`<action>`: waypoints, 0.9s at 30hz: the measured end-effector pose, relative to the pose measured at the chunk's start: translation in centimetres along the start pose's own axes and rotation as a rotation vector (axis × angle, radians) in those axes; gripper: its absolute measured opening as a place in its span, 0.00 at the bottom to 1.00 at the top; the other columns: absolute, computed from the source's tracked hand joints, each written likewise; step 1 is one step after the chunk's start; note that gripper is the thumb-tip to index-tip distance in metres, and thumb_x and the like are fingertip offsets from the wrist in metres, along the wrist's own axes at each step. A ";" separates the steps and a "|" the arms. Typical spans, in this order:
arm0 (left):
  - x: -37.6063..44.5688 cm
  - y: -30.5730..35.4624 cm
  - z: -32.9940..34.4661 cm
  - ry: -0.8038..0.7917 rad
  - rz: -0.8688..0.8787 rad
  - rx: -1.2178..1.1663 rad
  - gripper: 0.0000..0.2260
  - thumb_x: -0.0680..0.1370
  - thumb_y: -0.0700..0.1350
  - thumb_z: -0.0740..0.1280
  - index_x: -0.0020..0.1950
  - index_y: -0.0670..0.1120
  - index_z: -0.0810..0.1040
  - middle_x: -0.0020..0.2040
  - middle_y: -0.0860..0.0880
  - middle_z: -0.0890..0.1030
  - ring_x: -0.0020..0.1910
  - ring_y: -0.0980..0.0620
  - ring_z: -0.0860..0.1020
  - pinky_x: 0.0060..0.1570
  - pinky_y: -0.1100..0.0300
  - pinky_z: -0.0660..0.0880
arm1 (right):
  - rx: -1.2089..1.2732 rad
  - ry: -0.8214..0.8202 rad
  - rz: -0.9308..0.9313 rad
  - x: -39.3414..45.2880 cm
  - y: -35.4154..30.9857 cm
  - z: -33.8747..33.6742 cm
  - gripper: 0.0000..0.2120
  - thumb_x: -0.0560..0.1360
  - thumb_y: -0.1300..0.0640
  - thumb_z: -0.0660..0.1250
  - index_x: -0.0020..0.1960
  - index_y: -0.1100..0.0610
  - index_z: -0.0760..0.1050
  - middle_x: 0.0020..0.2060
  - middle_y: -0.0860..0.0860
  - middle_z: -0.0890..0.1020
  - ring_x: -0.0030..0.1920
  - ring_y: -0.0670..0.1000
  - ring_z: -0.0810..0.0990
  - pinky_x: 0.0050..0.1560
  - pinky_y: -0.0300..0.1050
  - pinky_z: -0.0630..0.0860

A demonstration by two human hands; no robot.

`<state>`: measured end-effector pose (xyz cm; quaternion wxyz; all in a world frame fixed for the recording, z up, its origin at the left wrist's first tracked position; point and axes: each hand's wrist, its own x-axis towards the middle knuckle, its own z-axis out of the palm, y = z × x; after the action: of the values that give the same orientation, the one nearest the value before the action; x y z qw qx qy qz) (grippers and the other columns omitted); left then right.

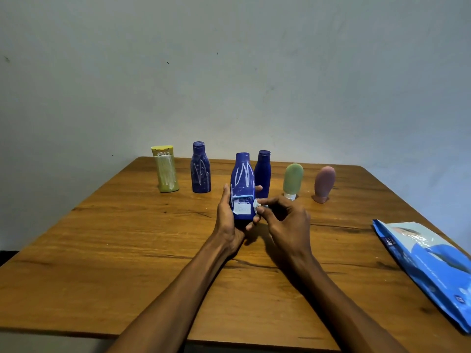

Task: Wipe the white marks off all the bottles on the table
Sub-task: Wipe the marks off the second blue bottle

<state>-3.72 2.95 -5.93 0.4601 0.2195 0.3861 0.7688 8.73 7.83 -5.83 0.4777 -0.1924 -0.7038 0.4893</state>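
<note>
Left hand (pixel 229 212) grips the scribbled blue bottle (pixel 242 187) mid-surface, right hand (pixel 283 217) pinches a wipe (pixel 256 206) at its label; yellow (pixel 166 169) and far-edge blue (pixel 200 169) bottles still marked, three look clean.

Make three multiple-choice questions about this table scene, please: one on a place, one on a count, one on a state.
1. Where does the blue plastic wipes packet lie?
A. on the wooden table's right side
B. behind the bottles
C. on the left side

2. How many bottles show in all?
A. four
B. six
C. eight

3. What is the state of the dark blue plastic bottle gripped by the left hand?
A. wiped clean
B. lying flat on the table
C. white scribbles on it

Answers:
1 A, the packet lies by the right edge.
2 B, five stand in a row and one is held.
3 C, white lines cross its upper body while the right hand pinches a small white wipe at its side.
</note>
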 end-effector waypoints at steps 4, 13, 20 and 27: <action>-0.1 -0.4 0.4 -0.021 -0.006 0.022 0.32 0.83 0.66 0.52 0.67 0.42 0.79 0.44 0.44 0.82 0.26 0.52 0.74 0.18 0.65 0.66 | 0.095 0.072 -0.018 0.5 -1.0 -0.1 0.07 0.78 0.64 0.71 0.56 0.59 0.82 0.48 0.48 0.86 0.43 0.45 0.87 0.38 0.38 0.82; -0.7 -0.4 0.8 -0.002 -0.025 0.085 0.29 0.82 0.66 0.53 0.63 0.46 0.80 0.45 0.45 0.82 0.33 0.51 0.75 0.26 0.61 0.68 | -0.072 0.068 -0.183 1.6 0.1 -1.0 0.08 0.75 0.63 0.75 0.54 0.57 0.85 0.51 0.49 0.86 0.54 0.43 0.85 0.52 0.42 0.84; -0.8 -0.5 1.1 -0.069 -0.037 0.070 0.31 0.80 0.69 0.54 0.66 0.45 0.78 0.44 0.45 0.80 0.34 0.52 0.75 0.29 0.62 0.69 | -0.156 0.076 -0.323 2.7 -0.3 -1.6 0.08 0.75 0.63 0.76 0.54 0.57 0.85 0.51 0.51 0.86 0.53 0.45 0.86 0.52 0.44 0.84; -1.0 -0.4 1.1 -0.093 -0.078 0.093 0.31 0.81 0.69 0.52 0.65 0.45 0.77 0.41 0.46 0.79 0.34 0.52 0.75 0.29 0.63 0.68 | -0.200 0.098 -0.359 5.1 -2.0 -1.6 0.09 0.75 0.62 0.76 0.55 0.59 0.85 0.50 0.50 0.87 0.52 0.43 0.86 0.51 0.36 0.82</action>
<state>-2.30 2.56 -5.57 0.4966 0.2608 0.4080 0.7204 8.08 11.49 -1.53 0.5696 -0.1341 -0.7477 0.3140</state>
